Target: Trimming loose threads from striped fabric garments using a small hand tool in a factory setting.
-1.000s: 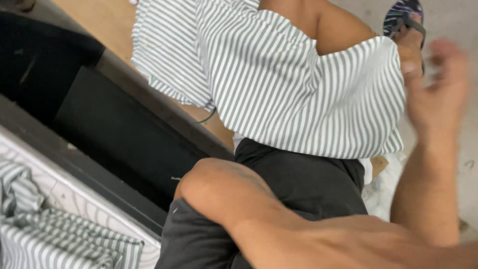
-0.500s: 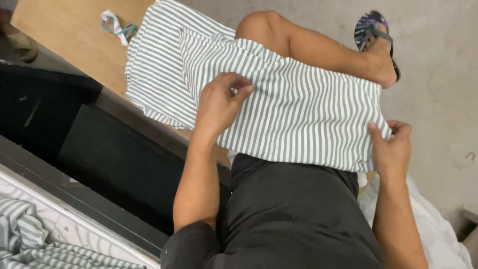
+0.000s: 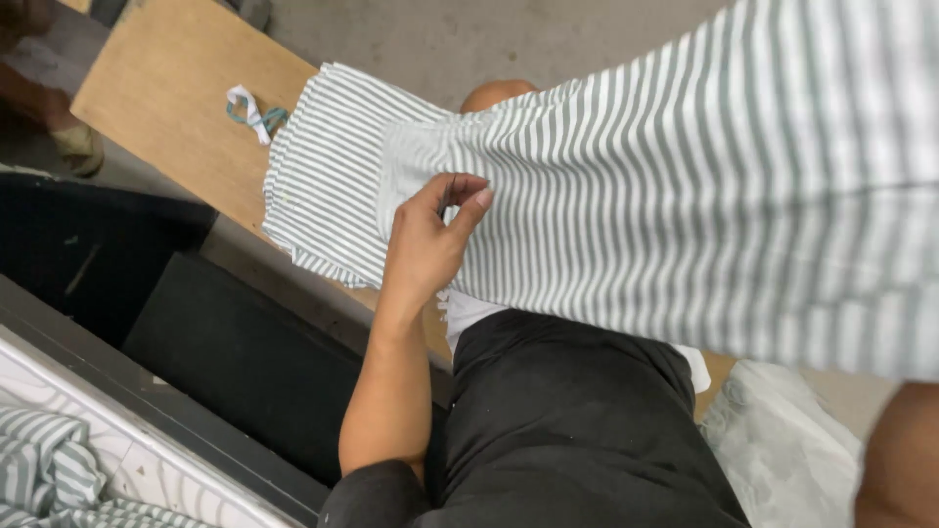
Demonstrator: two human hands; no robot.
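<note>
Head view, going left to right: bottom left corner has a bunched-up bit of striped fabric [image 3: 44,479] lying on a pale patterned surface [image 3: 166,479], and next to that runs a dark, almost black ledge [image 3: 196,362]. Up top there's a light wooden board [image 3: 166,108] with a little white and teal scrap of cloth [image 3: 252,110] sitting on it, just beside the edge of the folded green-and-white striped garment [image 3: 328,186] that lies partly on the board. The left hand [image 3: 430,240] is right in the middle of things, thumb and fingers pinching a fold of the striped cloth, forearm coming up from the bottom of the frame over a lap in dark trousers [image 3: 567,420]. From that pinch the striped garment [image 3: 704,215] sweeps up and to the right, lifted close to the camera so it fills the whole upper right and looks blurry. A bare knee [image 3: 494,95] pokes out just above it against the grey concrete floor [image 3: 509,39]. Bottom right there's some white crumpled sheeting [image 3: 782,450], and only a sliver of the right forearm [image 3: 900,460] shows at the corner, the hand itself is out of frame so can't tell what it's doing.
</note>
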